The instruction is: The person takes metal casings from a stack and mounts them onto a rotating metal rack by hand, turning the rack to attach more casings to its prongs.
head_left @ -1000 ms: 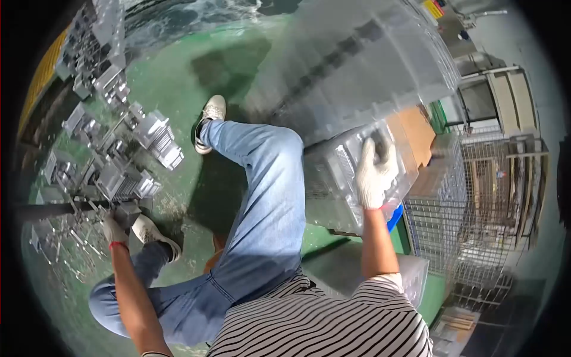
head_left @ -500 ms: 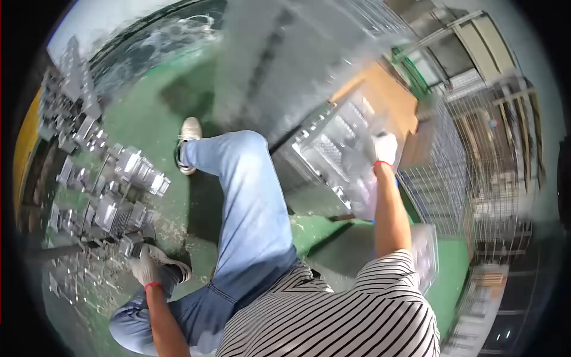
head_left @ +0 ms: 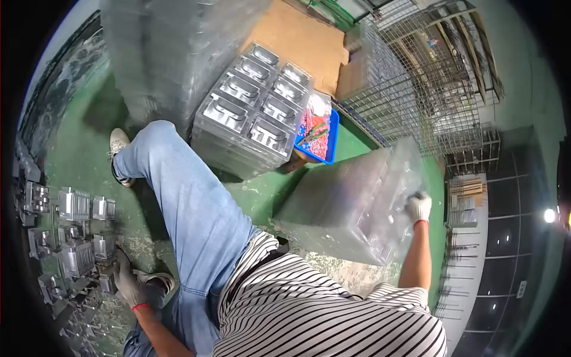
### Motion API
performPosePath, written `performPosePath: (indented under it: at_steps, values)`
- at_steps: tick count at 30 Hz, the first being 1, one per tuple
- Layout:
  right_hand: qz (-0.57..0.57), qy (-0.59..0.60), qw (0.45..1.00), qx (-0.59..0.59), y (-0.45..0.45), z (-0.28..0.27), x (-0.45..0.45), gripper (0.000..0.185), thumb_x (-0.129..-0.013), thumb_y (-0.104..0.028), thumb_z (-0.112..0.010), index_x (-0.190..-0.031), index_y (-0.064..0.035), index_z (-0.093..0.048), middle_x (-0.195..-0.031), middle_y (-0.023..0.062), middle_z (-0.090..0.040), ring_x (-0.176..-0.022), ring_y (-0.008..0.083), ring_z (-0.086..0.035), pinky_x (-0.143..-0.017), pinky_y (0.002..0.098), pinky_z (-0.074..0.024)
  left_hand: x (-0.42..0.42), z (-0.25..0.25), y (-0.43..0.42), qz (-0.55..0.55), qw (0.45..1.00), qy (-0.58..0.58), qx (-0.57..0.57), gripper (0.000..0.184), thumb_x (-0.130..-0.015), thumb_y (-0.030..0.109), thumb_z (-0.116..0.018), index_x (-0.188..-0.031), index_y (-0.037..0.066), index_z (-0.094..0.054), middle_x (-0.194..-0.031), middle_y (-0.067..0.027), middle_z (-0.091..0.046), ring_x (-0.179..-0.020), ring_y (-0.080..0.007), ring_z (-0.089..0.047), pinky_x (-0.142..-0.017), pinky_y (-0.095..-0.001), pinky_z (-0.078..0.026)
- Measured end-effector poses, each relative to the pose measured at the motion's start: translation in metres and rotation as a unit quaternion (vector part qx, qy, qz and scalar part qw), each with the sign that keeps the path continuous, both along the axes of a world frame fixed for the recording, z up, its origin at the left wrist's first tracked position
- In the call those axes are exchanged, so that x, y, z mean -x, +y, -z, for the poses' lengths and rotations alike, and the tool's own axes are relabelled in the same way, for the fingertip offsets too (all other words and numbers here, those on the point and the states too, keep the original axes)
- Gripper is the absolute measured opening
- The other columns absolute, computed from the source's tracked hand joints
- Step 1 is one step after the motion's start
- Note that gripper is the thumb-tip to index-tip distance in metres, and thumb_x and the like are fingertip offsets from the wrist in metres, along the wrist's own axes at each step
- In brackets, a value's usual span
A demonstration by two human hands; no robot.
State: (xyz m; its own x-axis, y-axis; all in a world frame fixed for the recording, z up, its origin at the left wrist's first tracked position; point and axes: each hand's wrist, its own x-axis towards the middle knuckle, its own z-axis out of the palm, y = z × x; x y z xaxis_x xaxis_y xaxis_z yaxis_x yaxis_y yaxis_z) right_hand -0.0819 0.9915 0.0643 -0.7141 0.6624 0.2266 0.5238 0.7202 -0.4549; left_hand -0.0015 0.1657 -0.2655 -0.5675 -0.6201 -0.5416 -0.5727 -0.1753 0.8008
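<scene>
My right hand (head_left: 419, 207), in a white glove, is closed on the edge of a clear plastic tray (head_left: 410, 169), which lies over the top of a stack of such trays (head_left: 339, 193) at the right. Low at the left, my gloved left hand (head_left: 129, 282) is beside a small grey metal part (head_left: 107, 279) on a rack of metal parts (head_left: 76, 258); its fingers are partly hidden, so its grip is unclear. Another tray stack (head_left: 238, 137), in the middle, has several shiny metal parts (head_left: 225, 113) in its top tray.
A blue tray (head_left: 331, 143) with small red and blue pieces and green-handled pliers (head_left: 313, 135) is beside the middle stack. Cardboard (head_left: 297, 38) and wire cages (head_left: 416, 89) stand behind. A tall plastic-wrapped stack (head_left: 157, 53) rises at the upper left.
My right hand has carried the clear tray off the middle stack to the right stack, uncovering the metal parts. The view has turned right. My left hand stays by the rack.
</scene>
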Motion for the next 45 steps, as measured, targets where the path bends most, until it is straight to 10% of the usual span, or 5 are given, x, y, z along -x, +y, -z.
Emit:
performPosePath:
  at_steps: [8,21,30,37,45]
  values:
    - [0.068,-0.179,0.975,-0.115,0.003,0.068,-0.021,0.023,-0.077,-0.015,-0.068,-0.089,0.0041,-0.067,-0.087,0.0279,-0.069,-0.084,0.0407,-0.069,-0.077,0.0447,-0.0526,0.015,-0.039,0.017,-0.048,0.996,-0.041,-0.068,0.059,-0.096,0.047,-0.062,-0.127,-0.002,-0.062,-0.11,-0.0101,-0.065,-0.098,-0.0189,-0.058,-0.084,-0.0327,-0.044]
    - [0.078,-0.199,0.962,-0.17,-0.105,0.039,0.067,0.08,-0.091,-0.064,-0.051,-0.13,0.0052,-0.059,-0.122,0.0303,-0.063,-0.119,0.0445,-0.059,-0.102,0.0475,-0.045,0.02,-0.016,0.016,-0.067,0.993,-0.089,-0.033,0.039,-0.094,0.042,-0.063,-0.113,0.009,-0.071,-0.072,0.0031,-0.046,-0.059,-0.0109,-0.034,-0.051,-0.028,-0.029]
    - [0.244,-0.068,0.912,-0.324,-0.041,0.069,0.017,0.075,-0.092,-0.062,-0.052,-0.124,0.0051,-0.063,-0.116,0.0306,-0.065,-0.115,0.0428,-0.061,-0.1,0.0465,-0.0461,0.004,0.018,-0.018,-0.016,0.989,-0.139,-0.045,0.042,-0.098,0.043,-0.059,-0.108,0.004,-0.069,-0.076,-0.0015,-0.057,-0.057,-0.0119,-0.049,-0.044,-0.0292,-0.037]
    - [0.103,-0.231,0.967,0.033,0.004,0.044,-0.005,0.085,-0.088,-0.067,-0.055,-0.123,0.0103,-0.063,-0.115,0.0302,-0.068,-0.11,0.0403,-0.066,-0.096,0.0413,-0.0492,0.0,0.057,-0.035,0.153,0.986,-0.072,-0.003,0.028,-0.09,0.009,-0.066,-0.117,0.006,-0.062,-0.09,-0.007,-0.064,-0.079,-0.0188,-0.059,-0.071,-0.032,-0.05]
    - [0.334,-0.23,0.877,-0.257,0.011,0.002,-0.037,0.059,-0.086,-0.05,-0.057,-0.114,0.0007,-0.069,-0.106,0.0258,-0.071,-0.104,0.0396,-0.069,-0.088,0.0447,-0.0544,-0.005,0.084,-0.064,-0.011,0.975,-0.143,-0.168,0.046,-0.088,0.014,-0.072,-0.131,0.009,-0.059,-0.081,-0.0067,-0.067,-0.07,-0.0183,-0.059,-0.066,-0.0345,-0.054]
